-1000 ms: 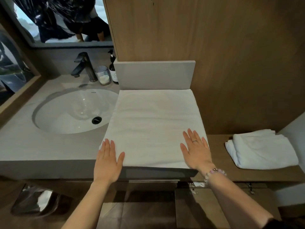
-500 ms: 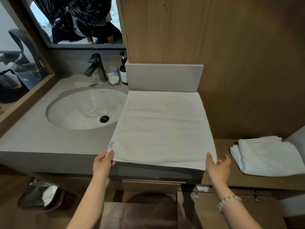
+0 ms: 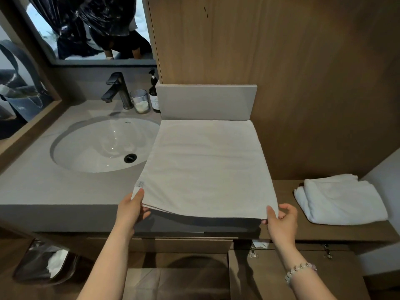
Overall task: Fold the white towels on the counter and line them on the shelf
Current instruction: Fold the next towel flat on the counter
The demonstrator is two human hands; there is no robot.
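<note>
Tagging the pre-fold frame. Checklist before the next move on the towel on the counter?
1. Left hand pinches the towel at its near left corner: ok.
2. Right hand pinches the near right corner: ok.
3. Near edge raised off the counter, shadow beneath: ok.
4. All layers caught in each pinch: cannot tell.
5. Far edge lies straight along the grey upstand: ok.
6. Glass and soap bottle stand left of the towel, apart from it: ok.
</note>
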